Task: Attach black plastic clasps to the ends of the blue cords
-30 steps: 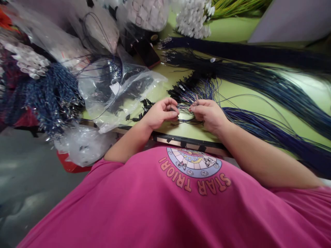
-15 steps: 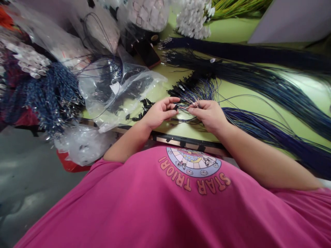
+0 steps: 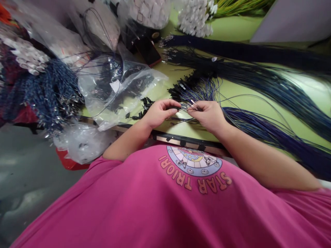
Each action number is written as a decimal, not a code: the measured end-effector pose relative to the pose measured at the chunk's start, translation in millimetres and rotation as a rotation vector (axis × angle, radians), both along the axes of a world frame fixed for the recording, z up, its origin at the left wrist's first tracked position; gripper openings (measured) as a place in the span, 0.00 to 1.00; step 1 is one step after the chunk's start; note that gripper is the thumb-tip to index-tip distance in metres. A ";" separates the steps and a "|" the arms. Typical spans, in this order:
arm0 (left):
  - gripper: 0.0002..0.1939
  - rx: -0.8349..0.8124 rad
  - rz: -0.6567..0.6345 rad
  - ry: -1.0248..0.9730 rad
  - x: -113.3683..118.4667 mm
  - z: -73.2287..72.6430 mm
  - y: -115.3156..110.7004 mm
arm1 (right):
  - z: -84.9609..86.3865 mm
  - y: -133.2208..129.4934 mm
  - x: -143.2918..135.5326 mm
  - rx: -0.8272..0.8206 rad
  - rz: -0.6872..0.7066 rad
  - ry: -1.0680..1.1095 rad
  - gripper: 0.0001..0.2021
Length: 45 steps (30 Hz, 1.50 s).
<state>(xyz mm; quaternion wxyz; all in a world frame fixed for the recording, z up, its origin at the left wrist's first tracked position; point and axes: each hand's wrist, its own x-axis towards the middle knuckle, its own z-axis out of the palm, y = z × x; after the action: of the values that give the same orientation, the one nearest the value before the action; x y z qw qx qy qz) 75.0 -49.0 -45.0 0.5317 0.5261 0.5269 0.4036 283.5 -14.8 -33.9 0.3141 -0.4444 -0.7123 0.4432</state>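
Pinched between thumb and fingers of my left hand (image 3: pixel 163 112) is a small black connector housing (image 3: pixel 176 108), mostly covered by the fingertips. Facing it, my right hand (image 3: pixel 207 113) is closed on a thin wire whose metal terminal (image 3: pixel 192 102) pokes up past the fingertips. A small gap separates the two hands. Behind them lie several black connectors (image 3: pixel 178 89) on blue wires (image 3: pixel 207 89). Loose black housings (image 3: pixel 144 105) are scattered left of my left hand. A bundle of dark blue wires (image 3: pixel 248 120) runs from under my right hand toward the right.
A clear plastic bag (image 3: pixel 103 93) of black parts lies on the left, beside a phone (image 3: pixel 147 51). Two long dark wire bundles (image 3: pixel 232 46) cross the back of the green table (image 3: pixel 232 27). White connectors (image 3: pixel 195 17) stand behind. The table's front edge (image 3: pixel 186 142) is near my body.
The black housing has turned and sits deeper in my left fingertips. In my right hand the wire's terminal now points more upward. Both hands stay in nearly the same place.
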 end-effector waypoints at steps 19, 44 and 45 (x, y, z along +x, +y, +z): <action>0.12 0.059 0.069 0.049 -0.4 0.2 0.4 | 1.8 -3.8 -1.7 0.065 -0.014 -0.056 0.10; 0.08 0.110 -0.319 0.712 -23.5 21.4 -46.4 | -16.1 -3.1 -18.2 0.358 0.363 -0.561 0.10; 0.08 0.112 -0.322 0.713 -23.6 22.5 -45.8 | -16.0 -2.3 -17.3 0.339 0.357 -0.514 0.09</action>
<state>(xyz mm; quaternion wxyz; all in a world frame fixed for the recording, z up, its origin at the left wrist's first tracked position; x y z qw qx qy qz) 51.3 -94.7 -22.5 0.3424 0.7372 0.5666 0.1349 266.1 -17.1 -50.0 0.1115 -0.3515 -0.8979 0.2403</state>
